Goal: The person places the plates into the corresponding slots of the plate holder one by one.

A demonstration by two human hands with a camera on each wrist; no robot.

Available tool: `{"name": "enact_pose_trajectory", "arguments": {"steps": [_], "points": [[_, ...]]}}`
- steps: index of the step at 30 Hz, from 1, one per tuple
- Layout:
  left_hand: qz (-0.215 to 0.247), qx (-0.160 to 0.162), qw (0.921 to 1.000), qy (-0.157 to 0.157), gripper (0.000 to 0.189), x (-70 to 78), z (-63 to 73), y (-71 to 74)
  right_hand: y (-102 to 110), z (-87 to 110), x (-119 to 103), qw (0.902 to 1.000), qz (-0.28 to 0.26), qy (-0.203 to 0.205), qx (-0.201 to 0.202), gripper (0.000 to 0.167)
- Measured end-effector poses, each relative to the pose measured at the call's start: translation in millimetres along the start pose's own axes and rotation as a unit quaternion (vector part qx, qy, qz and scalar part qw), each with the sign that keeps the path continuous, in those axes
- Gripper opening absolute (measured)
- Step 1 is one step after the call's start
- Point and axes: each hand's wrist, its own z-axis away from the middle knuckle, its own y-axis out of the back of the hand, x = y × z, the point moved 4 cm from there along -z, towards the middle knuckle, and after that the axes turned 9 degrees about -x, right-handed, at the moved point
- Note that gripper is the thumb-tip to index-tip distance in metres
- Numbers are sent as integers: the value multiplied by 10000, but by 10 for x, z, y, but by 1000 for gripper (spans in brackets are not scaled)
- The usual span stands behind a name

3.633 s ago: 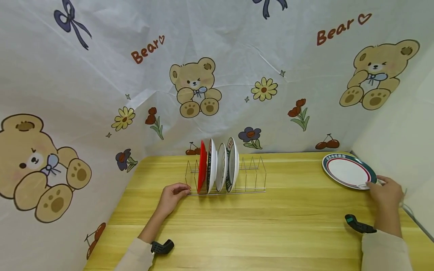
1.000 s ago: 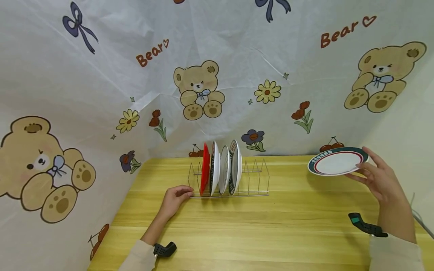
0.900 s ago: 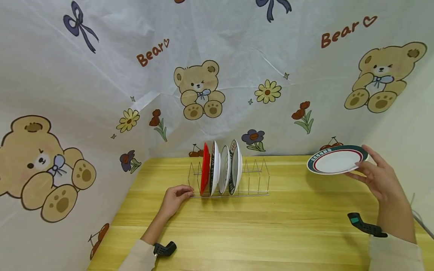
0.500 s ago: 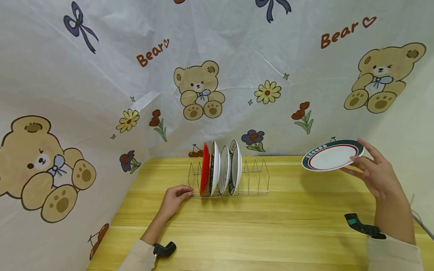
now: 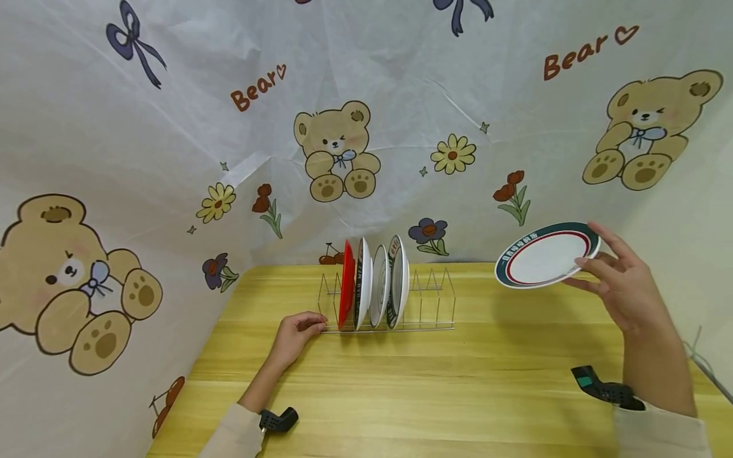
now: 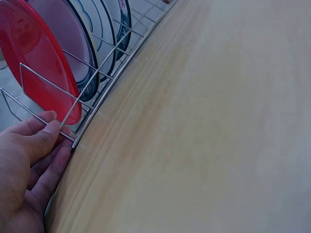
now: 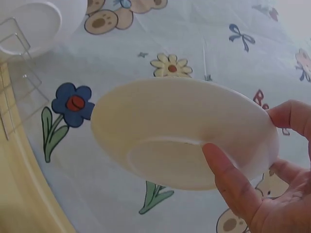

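Observation:
A white oval plate [image 5: 548, 256] with a green rim and a red ring is held above the table at the right, tilted. My right hand [image 5: 624, 286] grips it by its right edge; the right wrist view shows the plain white underside of the plate [image 7: 165, 126] with a finger against it. At the middle stands a wire dish rack [image 5: 426, 305]. It holds a red plate [image 5: 346, 286] and several white plates on edge, among them a dark-rimmed plate [image 5: 398, 283]. My left hand [image 5: 293, 337] pinches the rack's left front corner, clearly seen in the left wrist view.
Several slots at the rack's right end hold no plates. Behind the wooden table [image 5: 401, 394] hangs a white cloth [image 5: 389, 76] printed with bears and flowers. A cable [image 5: 707, 372] runs along the right side.
The plate lay flat at the table's far right; my right hand has lifted it and carried it leftward, tilting it more in the last half second. My left hand stays at the rack's corner.

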Motion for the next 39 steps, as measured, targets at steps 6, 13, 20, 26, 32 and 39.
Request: {"name": "enact_pose_trajectory", "arguments": {"steps": [6,13,20,26,32,39], "points": [[-53,-73,9999,-83,13,-2,4,1,-194,-31,12,9995,-23,156,-256,68],[-9,-84,9999,-144,12,4,7,-7,-415,-71,42,9982,471,182,-320,69],[-54,-112,9999,-110,10,16,2,0,-642,-97,71,9964,570,387,-503,70],[-33,-118,9999,-80,12,16,12,10,-831,-115,139,9950,611,396,-680,72],[27,-152,9998,-116,12,-2,11,2,-972,-107,220,9938,715,252,-808,73],[90,-182,9997,-137,14,-1,13,2,-1113,-191,259,9859,1404,36,-910,74]]}}
